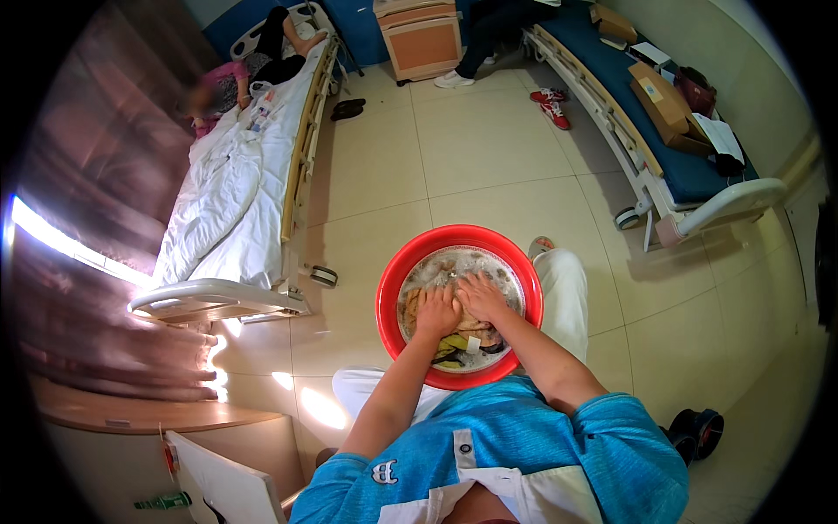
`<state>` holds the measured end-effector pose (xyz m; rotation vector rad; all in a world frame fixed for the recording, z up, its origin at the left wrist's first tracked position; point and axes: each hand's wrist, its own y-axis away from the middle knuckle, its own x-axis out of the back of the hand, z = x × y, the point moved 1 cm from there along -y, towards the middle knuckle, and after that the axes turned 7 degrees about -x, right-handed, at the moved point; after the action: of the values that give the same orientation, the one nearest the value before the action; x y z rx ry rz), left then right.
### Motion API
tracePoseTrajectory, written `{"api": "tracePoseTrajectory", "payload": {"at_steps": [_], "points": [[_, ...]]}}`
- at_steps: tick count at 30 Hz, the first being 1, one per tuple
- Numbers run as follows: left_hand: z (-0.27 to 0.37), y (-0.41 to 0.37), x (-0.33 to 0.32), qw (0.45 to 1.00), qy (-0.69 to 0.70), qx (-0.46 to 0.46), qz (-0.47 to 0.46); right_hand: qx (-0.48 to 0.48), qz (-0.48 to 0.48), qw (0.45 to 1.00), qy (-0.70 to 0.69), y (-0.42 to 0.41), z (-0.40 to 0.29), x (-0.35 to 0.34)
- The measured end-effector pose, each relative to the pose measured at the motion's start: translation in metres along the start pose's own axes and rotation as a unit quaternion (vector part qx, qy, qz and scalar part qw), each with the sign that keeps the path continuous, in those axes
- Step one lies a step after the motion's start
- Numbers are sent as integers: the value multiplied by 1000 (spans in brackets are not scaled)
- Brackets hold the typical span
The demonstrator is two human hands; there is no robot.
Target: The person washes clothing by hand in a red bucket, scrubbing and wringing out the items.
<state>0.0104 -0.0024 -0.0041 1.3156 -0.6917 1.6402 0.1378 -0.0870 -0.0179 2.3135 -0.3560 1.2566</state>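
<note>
A round red basin [389,268] stands before me between my knees, filled with soapy, greyish water. Tan or orange cloth [474,322] lies in the suds, with a yellow-green and dark piece of cloth [452,347] bearing a white tag near the basin's near side. My left hand [438,310] rests on the wet cloth left of centre. Beside it, my right hand [482,298] presses on the cloth, the fingers pointing away from me. Their fingertips are partly in the foam, and whether either hand grips the cloth is hidden.
A bed with white bedding [229,196] and a lying person stands left. On the right bed [589,65] are open cardboard boxes [664,108]; another person's legs show near it. Red shoes [552,108] and dark slippers [347,109] lie on the tiled floor. A cabinet [422,46] stands at the back.
</note>
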Motion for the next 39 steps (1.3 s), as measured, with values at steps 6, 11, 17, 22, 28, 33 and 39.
{"api": "tracePoseTrajectory", "payload": {"at_steps": [6, 11, 17, 22, 28, 33, 39], "points": [[-1, -4, -1, 989, 111, 78, -51, 56, 125, 990, -45, -16, 19, -29], [-20, -8, -8, 984, 136, -8, 112, -23, 291, 953, -77, 3, 0, 12], [4, -4, 15, 628, 700, 316, 121, -72, 143, 956, -247, -11, 4, 16], [-9, -6, 47, 455, 823, 336, 57, 43, 109, 895, -430, 4, -60, 33], [-38, -4, 15, 378, 900, 215, -14, 159, 134, 913, -351, 55, -127, 43], [-32, -3, 0, 353, 902, 248, -15, 189, 181, 940, -221, 51, -109, 26], [-12, -4, 16, 349, 894, 278, 30, -70, 158, 976, -133, -6, -44, 12]]}}
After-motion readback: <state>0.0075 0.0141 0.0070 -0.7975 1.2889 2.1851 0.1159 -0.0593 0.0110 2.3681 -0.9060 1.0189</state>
